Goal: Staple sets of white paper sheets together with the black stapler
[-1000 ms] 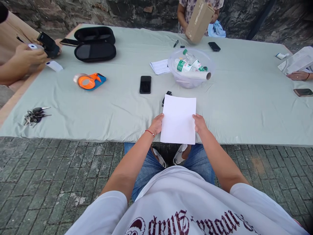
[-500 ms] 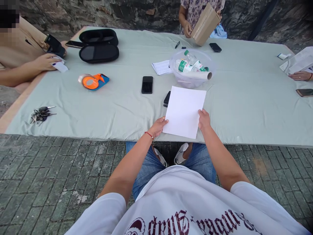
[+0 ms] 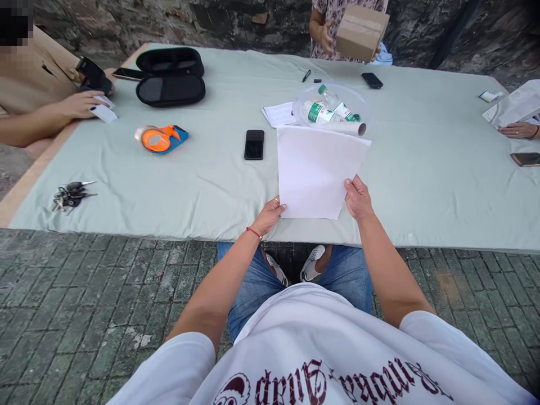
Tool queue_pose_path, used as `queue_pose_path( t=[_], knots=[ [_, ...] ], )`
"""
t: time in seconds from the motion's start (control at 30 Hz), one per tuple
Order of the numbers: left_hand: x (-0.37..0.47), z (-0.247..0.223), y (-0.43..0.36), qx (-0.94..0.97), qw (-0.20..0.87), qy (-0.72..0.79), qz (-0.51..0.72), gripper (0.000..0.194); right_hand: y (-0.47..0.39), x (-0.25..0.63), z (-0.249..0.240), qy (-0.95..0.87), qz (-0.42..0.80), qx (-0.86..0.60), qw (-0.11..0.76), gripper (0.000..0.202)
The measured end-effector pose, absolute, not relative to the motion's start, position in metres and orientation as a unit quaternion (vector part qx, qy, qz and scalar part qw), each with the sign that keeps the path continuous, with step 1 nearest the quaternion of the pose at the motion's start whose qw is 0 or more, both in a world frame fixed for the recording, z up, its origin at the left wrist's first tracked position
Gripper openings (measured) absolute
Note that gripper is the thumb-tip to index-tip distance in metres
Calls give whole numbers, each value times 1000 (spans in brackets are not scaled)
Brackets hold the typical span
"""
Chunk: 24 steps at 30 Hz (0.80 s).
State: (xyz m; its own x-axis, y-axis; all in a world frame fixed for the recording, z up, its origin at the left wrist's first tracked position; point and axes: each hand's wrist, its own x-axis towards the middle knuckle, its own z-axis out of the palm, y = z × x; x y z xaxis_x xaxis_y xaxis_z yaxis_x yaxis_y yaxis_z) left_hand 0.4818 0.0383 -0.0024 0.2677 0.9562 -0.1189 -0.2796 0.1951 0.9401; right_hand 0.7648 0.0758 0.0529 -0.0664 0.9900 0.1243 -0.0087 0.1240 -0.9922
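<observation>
A white sheaf of paper (image 3: 318,174) is held up over the near edge of the table, blank on the side toward me; whether it is one sheet or more I cannot tell. My left hand (image 3: 270,216) pinches its lower left edge, thumb on top. On the right edge, my right hand (image 3: 358,197) grips it between thumb and curled fingers. The far edge of the paper overlaps the front of a clear plastic basin (image 3: 298,107), which holds water bottles (image 3: 318,113) and a cardboard tube (image 3: 346,129).
Left of the paper lie a black phone (image 3: 253,145), an orange and blue tape dispenser (image 3: 162,139), keys (image 3: 72,196) and an open black case (image 3: 171,90). A person across the table holds a cardboard box (image 3: 361,32). Other people's hands (image 3: 82,105) rest at both table ends.
The paper has risen and tilted, its far edge now nearer the basin and covering the small black object on the table. My hands have spread slightly apart. The co-worker's box has turned.
</observation>
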Motion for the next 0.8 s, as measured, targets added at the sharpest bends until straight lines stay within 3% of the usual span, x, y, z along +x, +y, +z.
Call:
queue_pose_path(
  t=[0.37,0.63,0.8],
  knots=[
    [492,6,35,415,661,411,472,59,81,765,54,-541,484,-469,503,61],
    [480,5,2,337,744,463,346,46,49,780,15,-366,631,-533,428,42],
    [482,4,17,280,714,472,435,39,11,776,2,-311,682,-534,391,41]
  ],
)
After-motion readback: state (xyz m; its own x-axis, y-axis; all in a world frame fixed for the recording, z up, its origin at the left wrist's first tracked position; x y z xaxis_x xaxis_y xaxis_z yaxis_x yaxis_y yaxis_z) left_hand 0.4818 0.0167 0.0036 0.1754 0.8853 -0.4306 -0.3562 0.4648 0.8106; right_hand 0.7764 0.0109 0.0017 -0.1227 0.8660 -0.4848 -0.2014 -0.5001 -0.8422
